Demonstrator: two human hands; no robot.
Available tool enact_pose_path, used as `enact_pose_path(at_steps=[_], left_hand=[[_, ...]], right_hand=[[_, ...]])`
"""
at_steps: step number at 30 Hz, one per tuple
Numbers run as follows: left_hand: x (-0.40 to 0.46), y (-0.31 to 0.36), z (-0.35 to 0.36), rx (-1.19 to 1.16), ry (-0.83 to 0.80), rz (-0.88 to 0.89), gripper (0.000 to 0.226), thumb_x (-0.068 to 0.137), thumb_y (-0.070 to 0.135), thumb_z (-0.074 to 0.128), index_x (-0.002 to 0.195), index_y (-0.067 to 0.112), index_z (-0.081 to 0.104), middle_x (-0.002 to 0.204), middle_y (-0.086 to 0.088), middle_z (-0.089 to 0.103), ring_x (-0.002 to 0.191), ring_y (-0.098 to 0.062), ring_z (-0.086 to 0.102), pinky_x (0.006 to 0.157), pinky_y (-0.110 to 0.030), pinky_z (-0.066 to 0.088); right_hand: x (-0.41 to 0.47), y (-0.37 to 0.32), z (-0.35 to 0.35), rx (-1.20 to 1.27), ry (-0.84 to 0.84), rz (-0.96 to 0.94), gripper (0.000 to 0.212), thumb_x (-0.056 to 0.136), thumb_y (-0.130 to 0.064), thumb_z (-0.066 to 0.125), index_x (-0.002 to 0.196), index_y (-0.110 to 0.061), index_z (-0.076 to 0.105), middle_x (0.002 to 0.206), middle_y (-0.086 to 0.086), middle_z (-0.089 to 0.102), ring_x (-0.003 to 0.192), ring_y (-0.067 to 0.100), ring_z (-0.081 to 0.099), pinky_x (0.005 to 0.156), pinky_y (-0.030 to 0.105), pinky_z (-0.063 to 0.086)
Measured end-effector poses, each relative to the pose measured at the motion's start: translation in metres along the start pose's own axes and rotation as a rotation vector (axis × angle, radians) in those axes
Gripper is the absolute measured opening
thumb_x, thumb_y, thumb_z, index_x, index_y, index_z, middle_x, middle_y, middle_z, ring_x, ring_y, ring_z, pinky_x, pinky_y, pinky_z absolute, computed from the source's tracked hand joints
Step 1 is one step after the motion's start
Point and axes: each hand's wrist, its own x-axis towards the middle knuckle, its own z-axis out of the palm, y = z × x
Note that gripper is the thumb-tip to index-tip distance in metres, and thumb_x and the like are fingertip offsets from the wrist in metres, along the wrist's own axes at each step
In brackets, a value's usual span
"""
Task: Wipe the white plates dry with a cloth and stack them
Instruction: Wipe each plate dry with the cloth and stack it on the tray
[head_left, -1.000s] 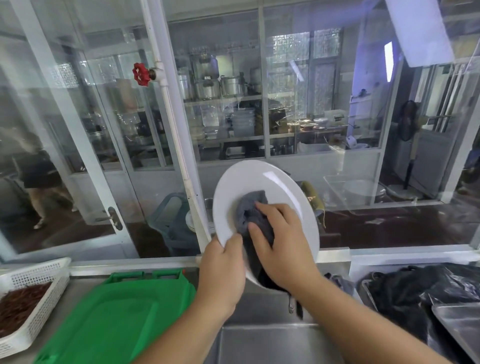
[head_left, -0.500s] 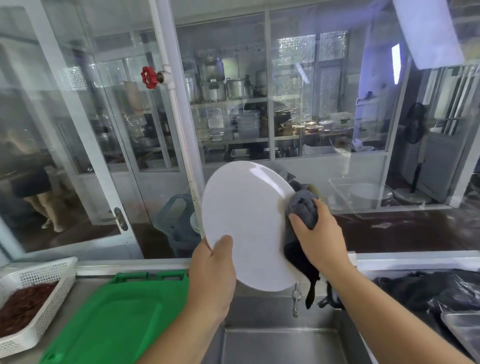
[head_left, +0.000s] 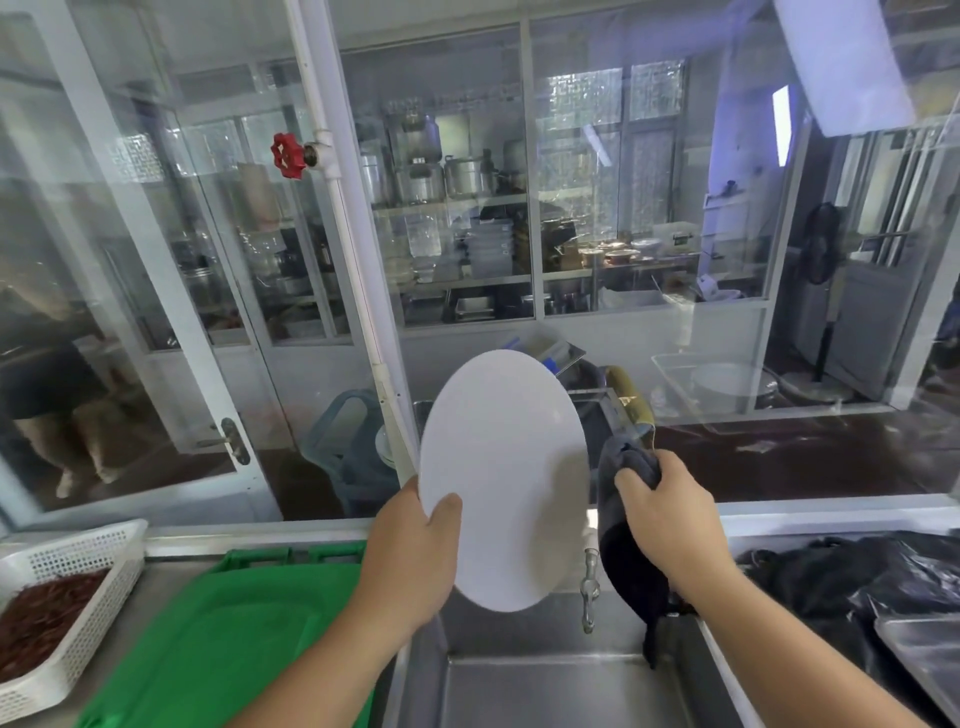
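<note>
The left hand (head_left: 410, 561) grips the white plate (head_left: 504, 478) by its lower left rim, upright above the sink (head_left: 561, 691), now turned narrower toward the camera. The right hand (head_left: 670, 514), fingers clenched around the dark cloth (head_left: 623, 525), has drawn off the plate's right edge and holds the cloth just beside it.

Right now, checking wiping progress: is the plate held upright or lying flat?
Upright, slightly tilted. The left hand grips the plate by its lower edge above the sink; nothing supports it underneath.
</note>
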Motion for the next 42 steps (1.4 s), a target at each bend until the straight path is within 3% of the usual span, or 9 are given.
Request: enact_pose_path(at_steps=[6,14,19,23,32,35,37,39,42], left_hand=[[-0.004,0.011,-0.003,0.343,-0.008,0.284,0.038,0.109,0.030,0.046,0.146,0.033,0.056,0.118,0.011,0.068,0.103,-0.013,0.065,0.089,-0.033,0.057],[-0.007,0.019,-0.004,0.734,-0.186,0.591,0.058,0.095,0.019,0.061,0.150,0.026,0.044,0.127,-0.002,0.071,0.102,-0.031,0.071,0.080,-0.048,0.058],[-0.006,0.017,-0.006,1.083,-0.178,0.774,0.060,0.076,0.009,0.078,0.133,0.009,0.060,0.107,-0.003,0.076,0.076,-0.026,0.075,0.055,-0.040,0.060],[-0.007,0.014,-0.002,1.061,-0.192,0.867,0.048,0.088,0.009,0.059,0.135,0.012,0.050,0.115,-0.004,0.071,0.090,-0.027,0.074,0.067,-0.042,0.061],[-0.007,0.007,0.002,0.966,-0.101,0.970,0.052,0.071,0.009,0.081,0.121,0.013,0.067,0.112,-0.002,0.076,0.090,-0.019,0.076,0.063,-0.033,0.062],[-0.002,0.008,-0.005,0.869,-0.204,0.861,0.069,0.081,0.022,0.073,0.148,0.022,0.052,0.150,0.005,0.058,0.130,-0.015,0.061,0.103,-0.035,0.056],[0.004,0.005,-0.014,0.764,-0.401,0.741,0.079,0.092,0.044,0.062,0.162,0.041,0.024,0.169,0.023,0.024,0.153,0.000,0.026,0.125,-0.023,0.023],[0.008,0.001,-0.021,0.605,-0.510,0.614,0.080,0.094,0.065,0.055,0.159,0.061,0.009,0.167,0.039,0.001,0.155,0.013,0.000,0.120,-0.015,0.005],[0.012,-0.004,-0.025,0.115,-0.319,0.326,0.065,0.089,0.071,0.056,0.145,0.076,0.023,0.157,0.048,0.020,0.146,0.023,0.019,0.115,-0.006,0.021]], right_hand=[[-0.017,-0.041,-0.016,1.031,-0.321,0.341,0.025,0.097,-0.026,0.065,0.094,-0.010,0.084,0.102,0.017,0.080,0.084,0.032,0.079,0.068,0.047,0.066],[-0.020,-0.058,-0.030,1.112,-0.636,0.316,0.071,0.087,-0.060,0.078,0.129,-0.003,0.072,0.132,0.028,0.068,0.120,0.049,0.067,0.103,0.067,0.050],[-0.026,-0.051,-0.030,1.062,-0.656,0.390,0.082,0.070,-0.047,0.095,0.129,0.004,0.069,0.127,0.031,0.069,0.112,0.049,0.070,0.091,0.064,0.057],[-0.026,-0.038,-0.023,1.082,-0.546,0.436,0.066,0.072,-0.031,0.093,0.124,0.004,0.072,0.111,0.026,0.075,0.093,0.041,0.077,0.077,0.053,0.062],[-0.025,-0.015,-0.012,1.135,-0.520,0.390,0.049,0.071,-0.022,0.082,0.112,0.004,0.078,0.105,0.022,0.074,0.085,0.034,0.075,0.077,0.041,0.064],[-0.024,-0.010,-0.010,1.158,-0.524,0.358,0.042,0.066,-0.023,0.085,0.101,0.000,0.082,0.106,0.020,0.076,0.089,0.034,0.076,0.081,0.041,0.064],[-0.023,-0.006,-0.012,1.178,-0.510,0.357,0.042,0.061,-0.025,0.087,0.096,-0.002,0.084,0.104,0.018,0.077,0.090,0.034,0.076,0.083,0.042,0.063],[-0.022,-0.001,-0.014,1.225,-0.493,0.363,0.035,0.067,-0.023,0.084,0.096,-0.003,0.084,0.105,0.017,0.077,0.091,0.035,0.077,0.080,0.044,0.064],[-0.022,0.007,-0.020,1.269,-0.472,0.334,0.032,0.076,-0.024,0.077,0.100,-0.005,0.084,0.110,0.017,0.077,0.093,0.035,0.077,0.076,0.044,0.064]])
